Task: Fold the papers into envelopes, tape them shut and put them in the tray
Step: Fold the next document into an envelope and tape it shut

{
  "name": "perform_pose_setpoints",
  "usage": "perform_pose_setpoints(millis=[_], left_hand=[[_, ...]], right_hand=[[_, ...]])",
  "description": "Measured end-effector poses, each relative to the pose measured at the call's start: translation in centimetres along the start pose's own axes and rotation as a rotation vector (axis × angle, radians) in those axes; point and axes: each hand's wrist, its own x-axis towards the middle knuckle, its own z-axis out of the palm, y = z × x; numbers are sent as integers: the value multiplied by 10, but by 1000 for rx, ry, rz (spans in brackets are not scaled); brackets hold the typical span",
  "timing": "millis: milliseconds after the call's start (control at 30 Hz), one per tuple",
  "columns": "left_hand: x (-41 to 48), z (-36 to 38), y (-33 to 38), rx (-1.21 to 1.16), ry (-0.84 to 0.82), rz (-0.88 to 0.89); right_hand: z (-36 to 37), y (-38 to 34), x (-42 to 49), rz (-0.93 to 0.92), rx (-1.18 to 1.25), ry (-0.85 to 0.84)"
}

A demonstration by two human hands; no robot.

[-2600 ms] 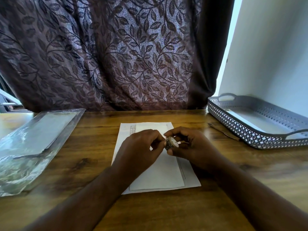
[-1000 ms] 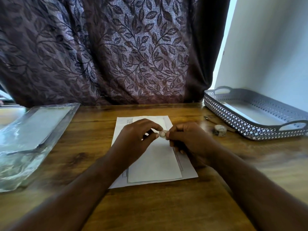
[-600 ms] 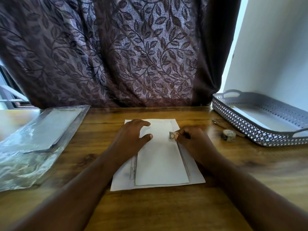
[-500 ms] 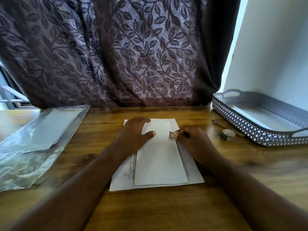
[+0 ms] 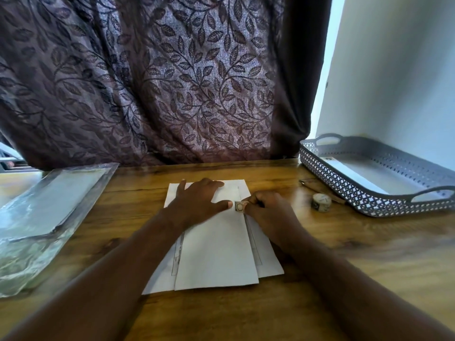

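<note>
Paper (image 5: 216,254) lies folded on the desk (image 5: 344,254); my left hand (image 5: 197,205), earlier pinching the tape (image 5: 239,206), now presses the paper with straight fingers, my right hand (image 5: 268,212) pinches tape onto the seam: sealing begins.

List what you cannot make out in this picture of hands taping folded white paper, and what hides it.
All in the head view.
Pattern on the small round tape roll: too small.
Contents of the crinkled clear plastic bag: glare, and the left edge cuts it.
How the right hand grips the small tape piece: curled fingers hide it.
The grey perforated plastic tray: right edge cuts it off.
</note>
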Motion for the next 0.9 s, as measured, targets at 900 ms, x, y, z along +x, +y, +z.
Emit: perform_pose_setpoints(millis=[900], left_hand=[[-58,1,12,-101,78,-26]], right_hand=[[-2,-8,49,50,-109,-175]])
